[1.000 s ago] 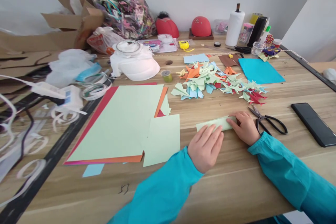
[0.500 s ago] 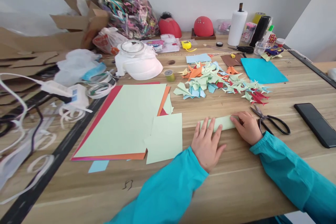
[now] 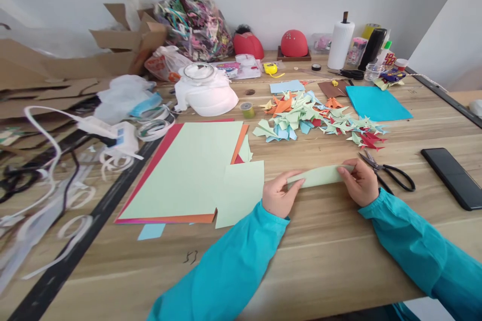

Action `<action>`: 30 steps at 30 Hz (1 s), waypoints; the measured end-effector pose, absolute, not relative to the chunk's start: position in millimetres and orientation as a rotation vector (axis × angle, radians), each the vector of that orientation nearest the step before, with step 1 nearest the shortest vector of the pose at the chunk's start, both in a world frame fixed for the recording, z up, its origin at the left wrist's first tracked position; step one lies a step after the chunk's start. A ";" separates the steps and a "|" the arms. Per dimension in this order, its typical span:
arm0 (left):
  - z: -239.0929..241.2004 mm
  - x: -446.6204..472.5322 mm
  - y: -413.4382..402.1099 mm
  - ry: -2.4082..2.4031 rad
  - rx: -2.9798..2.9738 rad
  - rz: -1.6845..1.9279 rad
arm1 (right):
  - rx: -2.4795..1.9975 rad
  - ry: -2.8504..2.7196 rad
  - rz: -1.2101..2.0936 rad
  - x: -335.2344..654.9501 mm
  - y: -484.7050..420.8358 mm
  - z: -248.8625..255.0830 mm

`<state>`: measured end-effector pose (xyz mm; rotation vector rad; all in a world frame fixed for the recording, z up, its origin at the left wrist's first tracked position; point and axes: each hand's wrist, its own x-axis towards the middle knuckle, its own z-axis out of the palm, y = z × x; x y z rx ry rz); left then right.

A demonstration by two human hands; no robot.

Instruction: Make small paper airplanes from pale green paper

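A folded strip of pale green paper (image 3: 320,176) stretches between my hands, just over the wooden table. My left hand (image 3: 280,194) pinches its left end between thumb and fingers. At the right end, my right hand (image 3: 358,180) grips it the same way. Right beside my right hand lie black-handled scissors (image 3: 393,173). A smaller pale green sheet (image 3: 243,190) is to the left of my left hand, overlapping a stack of large coloured sheets (image 3: 184,165) with pale green on top. Beyond the strip lies a pile of folded paper pieces (image 3: 301,115) in green, orange, blue and red.
A black phone (image 3: 452,178) lies at the right. Blue sheets (image 3: 378,103) are behind the scissors. White cables and a power strip (image 3: 113,133) crowd the left edge. Along the wall stand a bag of colourful scraps (image 3: 194,25), red domes (image 3: 293,43) and a white bottle (image 3: 341,44).
My left hand has gone from lying spread flat on the strip to pinching its left end. The strip now looks raised between both hands. The view has shifted slightly.
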<state>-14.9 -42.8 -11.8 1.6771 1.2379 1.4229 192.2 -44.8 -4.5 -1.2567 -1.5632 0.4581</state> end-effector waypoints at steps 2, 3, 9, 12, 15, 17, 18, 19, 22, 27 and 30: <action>-10.9 -18.0 -41.5 1.262 1.603 1.440 | -1.161 -1.445 0.670 189.7 -43.8 -3.4; -10.7 -19.1 -40.7 1.274 1.551 1.463 | -1.121 -1.405 0.775 188.5 -43.2 -2.8; -10.2 -18.2 -37.1 1.206 1.387 1.391 | -1.185 -1.364 1.079 186.8 -42.7 -1.6; -6.9 -15.5 -39.2 1.181 1.354 1.262 | -1.231 -1.341 1.077 187.4 -43.8 -1.1; -0.4 -13.0 -43.4 1.267 1.253 1.119 | -1.353 -1.333 1.112 187.1 -45.1 0.6; 4.0 -11.6 -45.7 1.323 1.168 1.080 | -1.401 -1.338 1.114 186.6 -46.0 2.0; 5.6 -11.1 -46.4 1.324 1.145 1.083 | -1.404 -1.347 1.107 186.3 -46.3 2.8; 6.8 -10.7 -46.8 1.311 1.134 1.095 | -1.405 -1.356 1.098 186.1 -46.5 3.5; 7.4 -11.4 -45.8 1.268 1.156 1.160 | -1.418 -1.361 1.043 186.7 -46.1 5.1; 3.5 -19.8 -38.6 1.290 1.534 1.386 | -1.396 -1.357 0.824 191.7 -41.4 1.7; -0.3 -25.0 -35.1 1.267 1.764 1.477 | -1.326 -1.448 0.529 195.4 -37.9 -1.9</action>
